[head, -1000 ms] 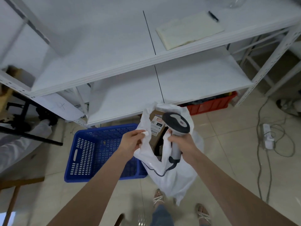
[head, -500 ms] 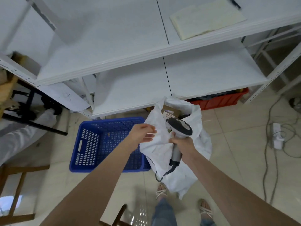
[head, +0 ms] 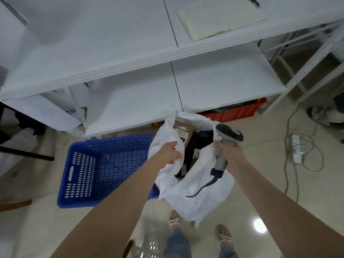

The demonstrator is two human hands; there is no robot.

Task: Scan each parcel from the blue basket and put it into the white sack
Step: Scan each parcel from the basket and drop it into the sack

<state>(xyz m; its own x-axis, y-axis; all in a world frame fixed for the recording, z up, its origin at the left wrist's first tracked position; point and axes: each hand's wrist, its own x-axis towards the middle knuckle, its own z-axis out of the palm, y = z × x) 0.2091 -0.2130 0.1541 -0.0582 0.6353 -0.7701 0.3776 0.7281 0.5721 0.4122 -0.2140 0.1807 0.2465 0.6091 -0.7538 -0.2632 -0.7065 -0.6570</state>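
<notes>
Down on the pale tiled floor, just in front of a white metal shelf unit [head: 130, 101], I see a white sack [head: 202, 190] held open between two bare arms. The left hand [head: 172, 152] has its fingers curled round the sack's left rim, bunching the thin material. The right hand [head: 229, 152] is clenched round the grey handle of a barcode scanner [head: 229, 135], whose dark head points away from me and to the right. The sack's right rim meets this hand, but I cannot tell whether the fingers pinch it too. The scanner's dark cable [head: 201, 189] trails down across the near face of the sack.

Inside the sack's mouth I can make out a brown cardboard parcel [head: 183, 130] with a white label at the far side, and a dark parcel [head: 195, 146] just beside it, nearer to me.

Left of the sack, touching it, a blue basket [head: 83, 174] with perforated walls stands on the floor. A red crate [head: 234, 112] sits under the shelf at far right, a cream notebook [head: 220, 17] lies on the upper shelf, and a white power strip [head: 296, 148] lies on the floor at right. Sandalled feet [head: 174, 219] show at the near edge.
</notes>
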